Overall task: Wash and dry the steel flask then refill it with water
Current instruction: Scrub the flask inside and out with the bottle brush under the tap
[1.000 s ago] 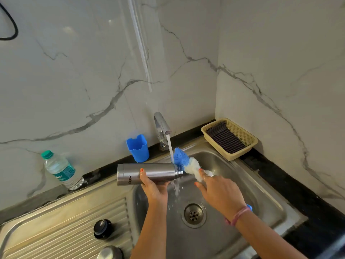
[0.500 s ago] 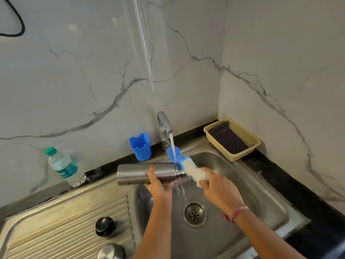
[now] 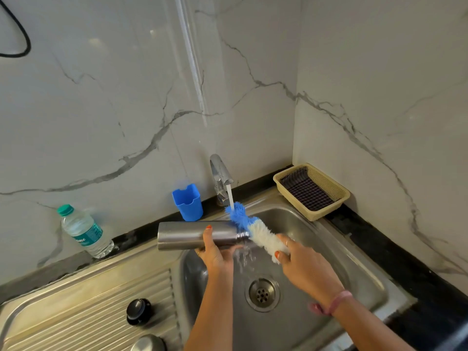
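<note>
my left hand (image 3: 215, 252) grips the flask (image 3: 195, 235) sideways over the sink (image 3: 367, 282); my right hand (image 3: 304, 269) pinches the brush (image 3: 255, 230) at its mouth, under the tap (image 3: 220, 173). i'd tilt the mouth up and line the bristles straight in, so water enters.

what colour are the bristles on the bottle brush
Blue at the tip, white nearer the hand; the bottle brush shows in the head view.

Our left hand (image 3: 215, 252) reaches up from below, forearm nearly upright, thumb up and fingers curled in a grip. Our right hand (image 3: 304, 269) comes in from the lower right, knuckles up, thumb and fingers pinching, a pink band on the wrist.
</note>
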Motion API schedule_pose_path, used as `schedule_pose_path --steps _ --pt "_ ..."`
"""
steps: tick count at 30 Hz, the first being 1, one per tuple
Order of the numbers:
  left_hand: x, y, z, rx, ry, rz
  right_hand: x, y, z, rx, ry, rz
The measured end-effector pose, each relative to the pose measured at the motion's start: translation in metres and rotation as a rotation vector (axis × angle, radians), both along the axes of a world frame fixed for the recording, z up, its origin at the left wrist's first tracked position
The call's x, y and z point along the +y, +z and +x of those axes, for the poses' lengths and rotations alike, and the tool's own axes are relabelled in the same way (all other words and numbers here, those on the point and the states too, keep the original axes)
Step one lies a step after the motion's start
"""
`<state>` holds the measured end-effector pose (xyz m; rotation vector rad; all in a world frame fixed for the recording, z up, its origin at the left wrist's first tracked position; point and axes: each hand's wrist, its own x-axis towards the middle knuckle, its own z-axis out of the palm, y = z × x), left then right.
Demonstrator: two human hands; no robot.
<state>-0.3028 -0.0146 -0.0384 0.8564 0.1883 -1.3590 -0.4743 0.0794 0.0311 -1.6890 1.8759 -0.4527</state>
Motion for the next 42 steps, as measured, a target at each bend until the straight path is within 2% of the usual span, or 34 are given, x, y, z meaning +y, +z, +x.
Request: schedule_pose_path --steps 3,9,14,21,26,29,33,42 --pt "-0.001 0.000 0.003 0.023 -0.013 -0.006 0.018 0.002 -0.001 0.032 0.008 0.003" --pt "0.007 0.001 -0.008 0.017 0.008 -0.047 -0.017 -0.002 0.000 -0.025 0.011 0.056" --pt "-0.003 -0.001 0.002 0.034 0.051 -0.041 0.008 0.007 -0.002 0.011 0.031 0.029" --pt "-0.002 0.002 -0.001 0.005 -0.021 -0.025 -0.024 0.005 0.005 -0.027 0.012 0.058" --pt "-0.008 0.009 0.005 0.025 0.001 -0.019 0.006 0.002 0.001 -0.046 0.009 0.038" --pt "-0.006 0.010 0.004 0.038 0.002 -0.058 -0.005 0.005 0.000 -0.032 -0.007 0.051" --pt "0.000 0.004 0.002 -0.005 -0.040 -0.065 -0.029 0.006 0.008 -0.034 0.002 0.057" --pt "-0.002 0.005 0.010 -0.053 -0.059 -0.010 -0.021 0.009 0.007 0.028 0.046 0.069"
